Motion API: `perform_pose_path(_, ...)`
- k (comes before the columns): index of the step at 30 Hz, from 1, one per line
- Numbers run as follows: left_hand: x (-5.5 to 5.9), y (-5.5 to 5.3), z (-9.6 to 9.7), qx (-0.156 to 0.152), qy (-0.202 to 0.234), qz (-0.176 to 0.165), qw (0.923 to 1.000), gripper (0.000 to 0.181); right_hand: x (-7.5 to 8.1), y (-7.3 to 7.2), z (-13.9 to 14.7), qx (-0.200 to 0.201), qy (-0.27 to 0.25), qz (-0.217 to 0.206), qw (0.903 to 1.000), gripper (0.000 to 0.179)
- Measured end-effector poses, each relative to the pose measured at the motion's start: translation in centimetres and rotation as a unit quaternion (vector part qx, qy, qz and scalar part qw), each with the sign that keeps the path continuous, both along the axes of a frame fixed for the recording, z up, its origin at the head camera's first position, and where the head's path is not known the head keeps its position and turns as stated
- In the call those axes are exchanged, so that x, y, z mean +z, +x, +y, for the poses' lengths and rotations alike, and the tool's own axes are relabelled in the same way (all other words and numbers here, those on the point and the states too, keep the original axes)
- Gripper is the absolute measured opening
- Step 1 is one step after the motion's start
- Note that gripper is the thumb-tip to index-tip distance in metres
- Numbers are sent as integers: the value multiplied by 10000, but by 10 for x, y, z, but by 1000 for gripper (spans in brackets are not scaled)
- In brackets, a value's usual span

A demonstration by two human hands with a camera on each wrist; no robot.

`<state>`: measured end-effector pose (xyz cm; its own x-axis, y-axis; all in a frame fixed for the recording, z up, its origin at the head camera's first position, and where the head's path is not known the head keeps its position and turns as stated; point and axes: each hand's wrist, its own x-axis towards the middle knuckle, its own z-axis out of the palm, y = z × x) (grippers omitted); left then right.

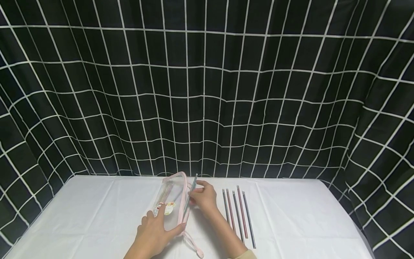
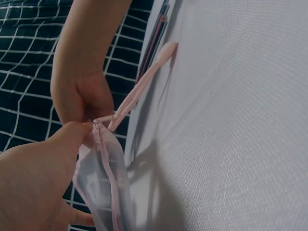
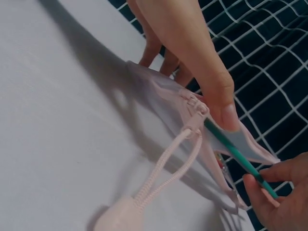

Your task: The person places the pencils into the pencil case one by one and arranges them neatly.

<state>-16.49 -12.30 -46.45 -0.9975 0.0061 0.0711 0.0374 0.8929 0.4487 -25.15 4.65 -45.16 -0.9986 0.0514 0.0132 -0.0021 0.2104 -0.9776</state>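
Note:
A see-through mesh pencil pouch with pink edging and a small printed label stands tilted on the table, its zipper side unzipped. My left hand grips it, thumb at the zipper end and fingers spread over its face. Between thumb and fingertips, my right hand pinches a slim green pencil, which lies along the opening with its lower part inside the pink edges. Through the mesh, other pencils show on the pouch's left side. From the zipper end hangs a pink cord pull.
Several dark and red pencils lie roughly side by side on the white tablecloth, right of my right forearm. A black curtain with a white grid rises behind the table and along both sides.

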Motion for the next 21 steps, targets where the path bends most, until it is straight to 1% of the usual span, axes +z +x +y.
perform_pose_path(5, 0, 0, 0, 12, 12, -3, 10000, 101, -2, 3, -5, 63, 54, -11, 10000, 61)
perform_pose_path(12, -2, -1, -1, 35, 27, 37, 10000, 102, -8, 5, -11, 154, 341, 47, 9993, 61)
perform_pose_path(16, -1, 0, -1, 39, 69, 76, 9999, 102, -10, 6, -14, 153, 317, 17, 9994, 61)
perform_pose_path(21, 0, 0, -1, 28, 75, 44, 10000, 102, -12, 6, -16, 214, 321, 26, 9993, 61)
